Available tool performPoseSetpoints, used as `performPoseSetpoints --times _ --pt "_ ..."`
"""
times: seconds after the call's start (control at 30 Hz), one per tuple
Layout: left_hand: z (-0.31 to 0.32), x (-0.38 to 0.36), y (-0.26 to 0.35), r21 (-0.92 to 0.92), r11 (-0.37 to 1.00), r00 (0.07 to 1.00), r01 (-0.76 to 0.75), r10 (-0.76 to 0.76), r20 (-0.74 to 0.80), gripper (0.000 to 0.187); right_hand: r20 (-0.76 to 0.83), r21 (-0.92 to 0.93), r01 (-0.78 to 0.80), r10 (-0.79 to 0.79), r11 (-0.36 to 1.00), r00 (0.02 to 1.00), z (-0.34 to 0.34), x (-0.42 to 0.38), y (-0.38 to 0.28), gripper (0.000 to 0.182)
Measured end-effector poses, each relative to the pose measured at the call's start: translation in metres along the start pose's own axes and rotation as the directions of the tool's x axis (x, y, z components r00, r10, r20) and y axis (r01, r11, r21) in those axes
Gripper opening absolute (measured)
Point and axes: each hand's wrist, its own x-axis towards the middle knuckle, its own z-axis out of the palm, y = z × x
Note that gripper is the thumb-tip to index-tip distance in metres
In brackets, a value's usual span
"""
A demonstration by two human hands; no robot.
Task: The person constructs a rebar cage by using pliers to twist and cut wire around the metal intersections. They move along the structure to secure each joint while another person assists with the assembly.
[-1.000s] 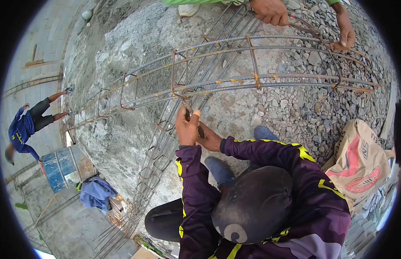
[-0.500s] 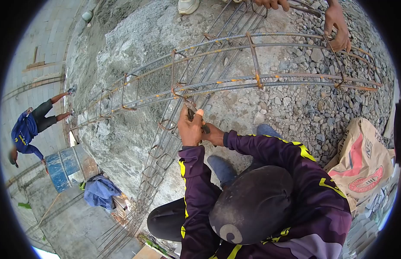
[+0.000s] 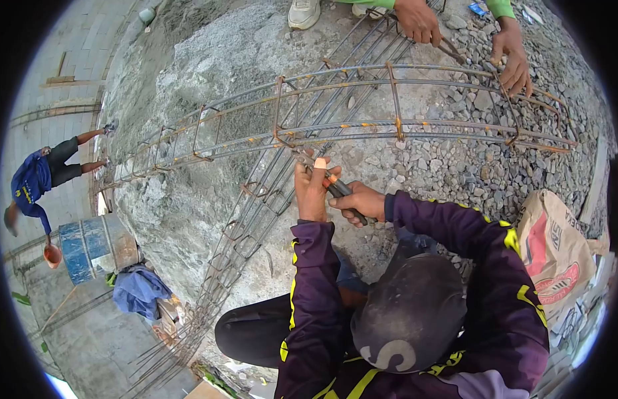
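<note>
My left hand [image 3: 514, 65] comes in at the top right from a green sleeve, its fingers curled on a stirrup at the upper corner of the rebar cage [image 3: 398, 106]. At the top, my right hand [image 3: 418, 21] is wrapped round a dark metal tool [image 3: 451, 50], partly hidden by the fingers. The cage's long rusty bars run leftward, crossing over a second bundle of rebar [image 3: 237, 229]. Opposite me, a co-worker in purple sleeves has both hands [image 3: 313, 189] at the cage's lower bars, holding dark-handled pliers [image 3: 342, 191].
Gravel [image 3: 455, 159] lies under the cage's right part. A paper sack [image 3: 555, 256] stands at the right. At the left are a blue drum [image 3: 90, 249], a blue cloth [image 3: 141, 291] and another person [image 3: 31, 176] with an orange scoop [image 3: 52, 256]. My shoe [image 3: 304, 12] shows at the top.
The view has shifted, showing more of my arms. My right hand and its tool sit lower in view. The co-worker's hands have changed pose on the pliers. An orange scoop now shows beside the drum.
</note>
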Motion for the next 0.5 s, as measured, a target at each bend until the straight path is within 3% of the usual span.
performPoseSetpoints --times 0.17,0.3,0.33,0.4,0.47,0.5 --pt "0.017 -0.009 0.014 -0.286 0.957 0.998 0.057 -0.061 -0.002 0.044 -0.101 -0.051 -0.194 0.188 0.98 0.977 0.022 -0.028 -0.05 0.021" --pt "0.017 0.003 0.012 -0.346 0.936 0.995 0.068 -0.04 0.088 0.034 -0.077 -0.041 -0.217 0.213 0.975 0.974 0.017 -0.026 -0.059 0.011" --pt "0.021 0.001 0.013 -0.325 0.944 0.998 0.062 -0.057 0.026 0.031 -0.08 -0.037 -0.211 0.207 0.977 0.975 0.016 -0.025 -0.06 0.012" --pt "0.018 0.003 0.01 -0.313 0.949 0.999 0.039 -0.027 0.045 0.032 -0.071 -0.012 -0.229 0.227 0.973 0.971 0.018 -0.024 -0.052 0.014" --pt "0.019 0.0 0.007 -0.34 0.936 0.995 0.09 -0.07 0.071 0.033 -0.218 -0.189 -0.296 0.254 0.936 0.942 0.017 -0.033 -0.065 0.015" --pt "0.032 0.005 -0.01 -0.461 0.886 0.999 0.051 -0.043 0.027 0.029 -0.292 -0.273 -0.336 0.255 0.901 0.922 0.015 -0.042 -0.079 0.016"
